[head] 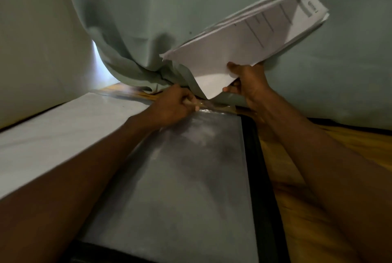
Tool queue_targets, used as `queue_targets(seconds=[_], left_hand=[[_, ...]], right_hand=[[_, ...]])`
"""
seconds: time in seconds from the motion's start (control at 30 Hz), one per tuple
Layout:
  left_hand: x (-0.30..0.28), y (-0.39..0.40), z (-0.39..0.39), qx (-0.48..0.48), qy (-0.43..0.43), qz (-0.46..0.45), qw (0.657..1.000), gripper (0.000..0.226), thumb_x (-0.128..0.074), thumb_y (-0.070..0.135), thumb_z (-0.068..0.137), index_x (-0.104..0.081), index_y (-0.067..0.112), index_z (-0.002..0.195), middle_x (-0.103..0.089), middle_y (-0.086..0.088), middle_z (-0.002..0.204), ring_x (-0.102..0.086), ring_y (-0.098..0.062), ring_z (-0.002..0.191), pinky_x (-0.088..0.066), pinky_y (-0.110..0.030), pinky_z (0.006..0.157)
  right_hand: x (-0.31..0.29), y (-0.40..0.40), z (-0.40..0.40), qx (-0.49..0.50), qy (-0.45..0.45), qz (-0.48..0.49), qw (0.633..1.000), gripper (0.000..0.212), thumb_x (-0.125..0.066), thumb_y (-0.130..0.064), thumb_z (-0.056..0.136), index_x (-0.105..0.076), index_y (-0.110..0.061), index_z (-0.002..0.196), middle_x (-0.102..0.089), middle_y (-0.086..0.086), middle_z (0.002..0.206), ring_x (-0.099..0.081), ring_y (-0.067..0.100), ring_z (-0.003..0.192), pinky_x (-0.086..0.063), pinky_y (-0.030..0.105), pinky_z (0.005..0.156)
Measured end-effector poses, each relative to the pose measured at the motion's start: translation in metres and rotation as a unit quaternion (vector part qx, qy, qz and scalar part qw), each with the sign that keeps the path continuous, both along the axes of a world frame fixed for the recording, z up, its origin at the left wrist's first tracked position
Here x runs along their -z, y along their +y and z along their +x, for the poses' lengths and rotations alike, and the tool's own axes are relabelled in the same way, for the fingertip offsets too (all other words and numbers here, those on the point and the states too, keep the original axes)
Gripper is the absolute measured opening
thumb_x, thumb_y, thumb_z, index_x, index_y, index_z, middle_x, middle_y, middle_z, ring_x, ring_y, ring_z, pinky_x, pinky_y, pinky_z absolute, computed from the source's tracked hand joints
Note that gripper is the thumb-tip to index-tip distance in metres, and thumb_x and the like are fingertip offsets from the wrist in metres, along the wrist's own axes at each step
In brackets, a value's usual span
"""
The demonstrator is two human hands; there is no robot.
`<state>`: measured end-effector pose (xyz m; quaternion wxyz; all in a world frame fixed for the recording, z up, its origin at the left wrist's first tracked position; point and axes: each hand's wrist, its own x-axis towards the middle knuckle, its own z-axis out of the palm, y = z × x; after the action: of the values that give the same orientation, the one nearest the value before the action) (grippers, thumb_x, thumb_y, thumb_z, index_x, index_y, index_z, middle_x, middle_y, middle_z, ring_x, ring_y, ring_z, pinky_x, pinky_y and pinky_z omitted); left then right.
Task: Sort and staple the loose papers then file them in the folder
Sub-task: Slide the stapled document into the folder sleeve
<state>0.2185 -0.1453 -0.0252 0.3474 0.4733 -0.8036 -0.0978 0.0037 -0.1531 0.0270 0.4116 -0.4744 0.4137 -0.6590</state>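
Head view showed the right hand clamping the paper stack by its near corner, long axis rising away rightward, just above the folder sleeve whose top edge the left hand pinched.

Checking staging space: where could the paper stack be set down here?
Free: the bare wooden surface right of the folder, though the right arm crosses it; the white sheet at left. Crowded: the folder's far edge, where the left hand, right hand, papers and curtain meet.
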Motion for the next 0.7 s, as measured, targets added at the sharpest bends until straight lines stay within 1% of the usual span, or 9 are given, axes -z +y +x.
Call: queue_targets(seconds=[0.07,0.1,0.17,0.2,0.27,0.4,0.47,0.53,0.7], left_hand=[[-0.001,0.003,-0.005,0.011,0.016,0.005,1.0,0.007,-0.078,0.018,0.088,-0.072,0.019,0.091,-0.059,0.014,0.087,-0.055,0.003,0.077,-0.042,-0.014,0.068],[-0.001,0.005,-0.006,0.02,0.035,0.01,0.999,0.011,-0.077,0.012,0.087,-0.07,0.021,0.086,-0.063,0.014,0.085,-0.059,0.002,0.077,-0.047,-0.019,0.072],[0.002,0.004,-0.007,0.036,0.073,0.018,0.997,0.023,-0.074,0.006,0.085,-0.065,0.027,0.079,-0.071,0.008,0.082,-0.068,-0.006,0.08,-0.057,-0.033,0.083],[0.003,0.003,-0.007,0.035,0.083,0.019,0.996,0.023,-0.075,0.008,0.083,-0.064,0.027,0.078,-0.073,0.006,0.082,-0.07,-0.01,0.081,-0.059,-0.039,0.086],[0.004,0.004,-0.008,0.029,0.077,0.018,0.996,0.017,-0.078,0.015,0.08,-0.065,0.027,0.078,-0.074,0.005,0.082,-0.071,-0.014,0.082,-0.059,-0.045,0.086],[0.004,0.004,-0.009,0.025,0.082,0.003,0.996,0.011,-0.08,0.022,0.082,-0.069,0.025,0.083,-0.074,0.005,0.081,-0.071,-0.013,0.08,-0.059,-0.045,0.084],[0.002,0.005,-0.008,0.036,0.103,0.007,0.994,0.009,-0.079,0.027,0.084,-0.071,0.024,0.086,-0.075,0.005,0.083,-0.071,-0.015,0.081,-0.06,-0.045,0.085],[0.001,0.005,-0.007,0.043,0.121,0.009,0.992,0.014,-0.074,0.036,0.084,-0.073,0.024,0.09,-0.075,0.005,0.089,-0.072,-0.016,0.088,-0.059,-0.048,0.088],[0.002,0.004,-0.004,0.02,0.156,0.017,0.987,0.033,-0.069,0.058,0.08,-0.074,0.027,0.089,-0.075,0.004,0.09,-0.071,-0.019,0.09,-0.058,-0.051,0.09]], right_hand=[[-0.008,-0.004,-0.002,0.0,0.021,0.018,1.0,0.03,-0.07,-0.012,0.094,-0.054,-0.019,0.118,-0.069,0.007,0.105,-0.071,0.025,0.086,-0.062,0.036,0.056],[-0.011,-0.006,-0.001,-0.006,0.034,0.032,0.999,0.037,-0.072,-0.014,0.093,-0.053,-0.015,0.125,-0.07,0.009,0.11,-0.071,0.026,0.088,-0.061,0.035,0.056],[-0.014,-0.009,0.004,-0.027,0.063,0.057,0.996,0.046,-0.074,-0.016,0.091,-0.054,-0.012,0.132,-0.071,0.012,0.115,-0.072,0.027,0.09,-0.059,0.032,0.055],[-0.014,-0.011,0.006,-0.041,0.08,0.065,0.994,0.046,-0.073,-0.015,0.091,-0.055,-0.011,0.133,-0.072,0.012,0.115,-0.072,0.027,0.089,-0.059,0.032,0.055],[-0.012,-0.016,0.01,-0.064,0.12,0.078,0.988,0.042,-0.072,-0.014,0.091,-0.058,-0.01,0.131,-0.073,0.013,0.113,-0.071,0.026,0.087,-0.058,0.032,0.056],[-0.013,-0.022,-0.001,-0.076,0.173,0.098,0.977,0.032,-0.072,-0.016,0.092,-0.065,-0.003,0.121,-0.074,0.013,0.106,-0.07,0.024,0.082,-0.059,0.031,0.057],[-0.012,-0.026,-0.011,-0.072,0.201,0.096,0.972,0.032,-0.072,-0.015,0.092,-0.065,-0.005,0.122,-0.075,0.012,0.109,-0.071,0.026,0.088,-0.061,0.034,0.063],[-0.01,-0.028,-0.018,-0.086,0.222,0.099,0.966,0.032,-0.071,-0.015,0.092,-0.065,-0.011,0.124,-0.075,0.01,0.112,-0.071,0.026,0.095,-0.062,0.036,0.068],[0.0,-0.034,-0.031,-0.08,0.24,0.097,0.963,0.038,-0.073,-0.018,0.091,-0.063,-0.016,0.127,-0.074,0.005,0.111,-0.069,0.022,0.093,-0.055,0.03,0.06]])
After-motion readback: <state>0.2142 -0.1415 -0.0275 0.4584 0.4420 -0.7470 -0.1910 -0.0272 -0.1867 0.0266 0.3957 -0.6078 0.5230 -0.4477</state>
